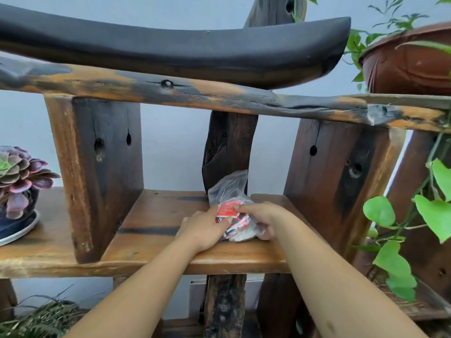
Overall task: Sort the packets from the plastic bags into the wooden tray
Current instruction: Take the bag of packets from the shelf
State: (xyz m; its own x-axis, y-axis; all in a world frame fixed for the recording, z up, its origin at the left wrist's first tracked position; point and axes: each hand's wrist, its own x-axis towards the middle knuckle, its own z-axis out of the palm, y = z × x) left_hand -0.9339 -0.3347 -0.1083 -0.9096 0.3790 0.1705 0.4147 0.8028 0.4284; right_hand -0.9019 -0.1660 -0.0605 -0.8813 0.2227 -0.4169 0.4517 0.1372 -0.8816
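Observation:
A clear plastic bag full of red and white packets lies on the wooden shelf, against a dark upright post. My left hand grips the bag's left side, fingers curled over the packets. Around the bag's right side my right hand is closed, thumb and fingers pinching near the top red packet. The bag's open top stands up above both hands. No wooden tray is in view.
Thick wooden uprights wall the shelf bay left and right. A succulent in a dark pot stands on the shelf at the left. A brown plant pot sits upper right, and green vine leaves hang at the right. A beam crosses overhead.

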